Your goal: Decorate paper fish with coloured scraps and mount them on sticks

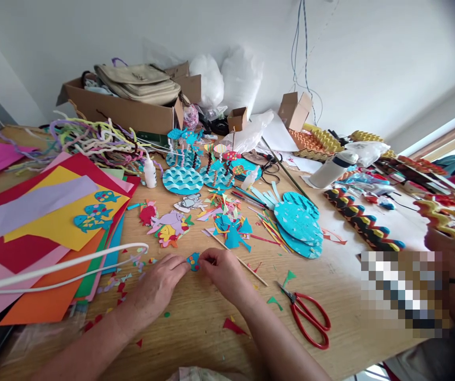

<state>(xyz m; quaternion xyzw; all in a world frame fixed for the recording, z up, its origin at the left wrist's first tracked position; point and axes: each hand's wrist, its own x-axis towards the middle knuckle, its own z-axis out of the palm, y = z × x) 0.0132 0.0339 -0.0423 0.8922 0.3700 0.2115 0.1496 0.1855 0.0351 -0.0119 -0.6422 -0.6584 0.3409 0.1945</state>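
A small blue paper fish (193, 261) with coloured dots lies between my two hands, just above the wooden table. My left hand (159, 286) has its fingers together, gripping the fish's left edge. At its right side my right hand (223, 272) is closed in a pinch, fingertips close to the fish; what they hold is hidden. Behind my right hand a thin wooden stick (251, 269) lies slantwise. Red-handled scissors (306, 317) rest partly open to the right. Beyond the hands are cut-out paper fish (169, 225) and blue paper scraps (231, 230).
Coloured paper sheets (48, 264) with decorated blue fish (92, 217) cover the left, crossed by a white cable (92, 256). Glue bottles (150, 172), blue ovals (299, 227) and wavy-topped blue stands (183, 180) stand farther back. Another person's hand (447, 246) is at right.
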